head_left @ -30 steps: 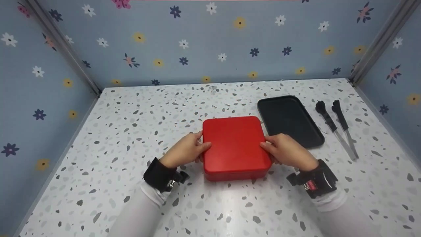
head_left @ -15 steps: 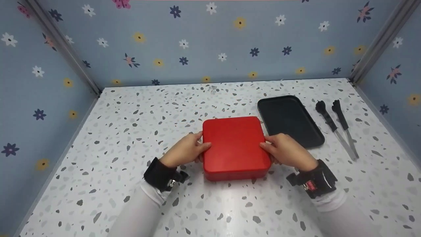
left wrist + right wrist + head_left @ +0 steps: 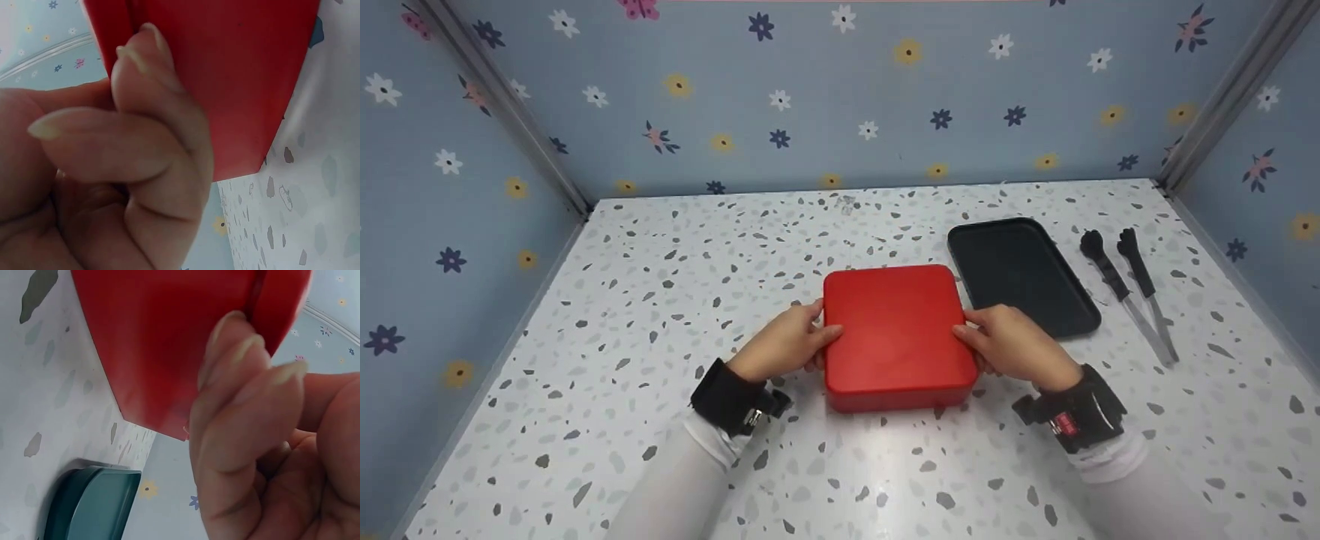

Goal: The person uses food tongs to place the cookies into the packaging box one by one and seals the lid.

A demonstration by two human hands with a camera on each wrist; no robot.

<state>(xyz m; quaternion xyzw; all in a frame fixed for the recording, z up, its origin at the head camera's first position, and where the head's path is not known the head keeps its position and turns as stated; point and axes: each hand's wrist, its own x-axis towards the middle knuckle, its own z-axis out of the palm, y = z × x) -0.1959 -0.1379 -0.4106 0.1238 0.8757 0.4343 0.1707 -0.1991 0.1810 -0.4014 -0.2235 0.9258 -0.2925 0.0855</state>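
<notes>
A square red box (image 3: 901,400) with a red lid (image 3: 896,330) on it stands on the speckled table in the head view. At its left side my left hand (image 3: 784,341) pinches the lid's edge, thumb on top. My right hand (image 3: 1016,345) pinches the opposite edge in the same way. Both wrist views show curled fingers (image 3: 149,84) against the box wall, their tips at the seam under the lid's rim. In the right wrist view the right fingers (image 3: 242,405) partly cover that seam. The lid hides whatever the box contains.
Behind the box to the right lies a dark rectangular tray (image 3: 1020,277), close to my right hand. Farther right are black-tipped tongs (image 3: 1140,307) with their arms spread. Flowered panels (image 3: 840,97) wall the table at the back and both sides.
</notes>
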